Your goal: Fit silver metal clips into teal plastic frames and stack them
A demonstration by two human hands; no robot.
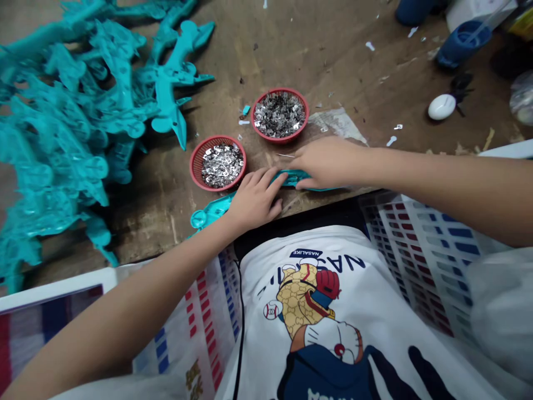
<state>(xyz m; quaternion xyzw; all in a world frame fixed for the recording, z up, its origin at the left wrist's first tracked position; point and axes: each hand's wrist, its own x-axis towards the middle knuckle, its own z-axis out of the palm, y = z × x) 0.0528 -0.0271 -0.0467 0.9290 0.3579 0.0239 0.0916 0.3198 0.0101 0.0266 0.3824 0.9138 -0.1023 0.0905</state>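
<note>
A long teal plastic part (292, 178) lies at the table's near edge, partly covered by both hands. My left hand (258, 197) rests over its left end, fingertips pressing on it. My right hand (327, 161) is curled over the right side, with thumb and fingers around it. A thin metal sliver (285, 155) shows by the right fingertips; whether it is held or lies on the table is unclear. Another teal part (212, 211) sits partly under my left wrist. Two red baskets stand just beyond, one with shiny metal clips (222, 165), one with darker metal pieces (278, 114).
A large heap of teal plastic parts (95, 111) covers the table's left side. Blue cups (462, 43) and a white egg-shaped object (442, 107) stand at the right. Small scraps dot the wooden table (333, 61). White plastic crates (437, 244) flank my lap.
</note>
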